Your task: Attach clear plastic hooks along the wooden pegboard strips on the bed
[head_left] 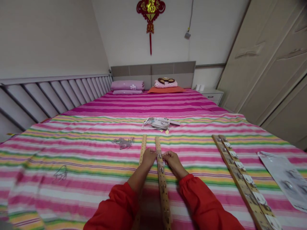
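Observation:
A long wooden strip with rows of holes lies lengthwise on the striped bedspread, with small shiny metal pieces spaced along it. Over its upper part, my left hand pinches from the left side and my right hand from the right. Between my fingertips are a small metal piece and something clear; which of these each hand grips is too small to tell. A second holed wooden strip runs parallel on the left, partly covered by my left hand and forearm.
To the right lie two wooden strips bearing white-backed metal pieces, beside a clear plastic bag. Farther up is a pile of plastic packaging. On the left are a small bag of metal parts and a crumpled clear piece.

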{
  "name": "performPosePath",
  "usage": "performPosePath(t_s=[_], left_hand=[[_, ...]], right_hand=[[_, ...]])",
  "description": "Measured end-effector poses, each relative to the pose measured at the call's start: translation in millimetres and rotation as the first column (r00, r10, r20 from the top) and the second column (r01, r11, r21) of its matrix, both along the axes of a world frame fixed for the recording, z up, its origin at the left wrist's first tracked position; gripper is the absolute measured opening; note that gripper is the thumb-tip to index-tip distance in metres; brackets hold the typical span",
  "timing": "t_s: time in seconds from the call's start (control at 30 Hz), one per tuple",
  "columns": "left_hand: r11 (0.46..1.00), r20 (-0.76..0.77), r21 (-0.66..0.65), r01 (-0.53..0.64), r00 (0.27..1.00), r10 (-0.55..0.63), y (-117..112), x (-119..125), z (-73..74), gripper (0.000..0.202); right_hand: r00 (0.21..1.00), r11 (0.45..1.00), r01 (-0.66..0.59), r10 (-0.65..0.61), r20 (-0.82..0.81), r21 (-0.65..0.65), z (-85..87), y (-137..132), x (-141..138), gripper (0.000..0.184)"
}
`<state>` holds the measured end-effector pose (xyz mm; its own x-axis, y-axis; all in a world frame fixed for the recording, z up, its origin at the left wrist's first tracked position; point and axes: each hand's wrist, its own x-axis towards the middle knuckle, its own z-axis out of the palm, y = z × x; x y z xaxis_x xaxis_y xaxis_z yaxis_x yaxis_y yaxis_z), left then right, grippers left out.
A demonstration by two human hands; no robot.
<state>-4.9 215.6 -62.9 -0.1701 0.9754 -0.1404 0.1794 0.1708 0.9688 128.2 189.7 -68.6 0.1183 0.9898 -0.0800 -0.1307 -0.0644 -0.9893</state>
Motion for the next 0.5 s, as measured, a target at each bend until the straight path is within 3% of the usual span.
performPosePath(t_s=[0.27,0.5], left_hand=[[0.999,-0.087,-0.023,0.027,0.996,-0.029,4,2,2.0,0.012],[0.988,-0.308,-0.133,0.078,0.944,-0.116,16,5,10.2,0.005]], right_hand=[[0.999,1.000,-0.012,0.012,-0.030,-0.007,0.8,-4,-1,0.020],[0.999,0.998,-0.004,0.001,-0.049,-0.064,-2.3,-2,-3,0.024]])
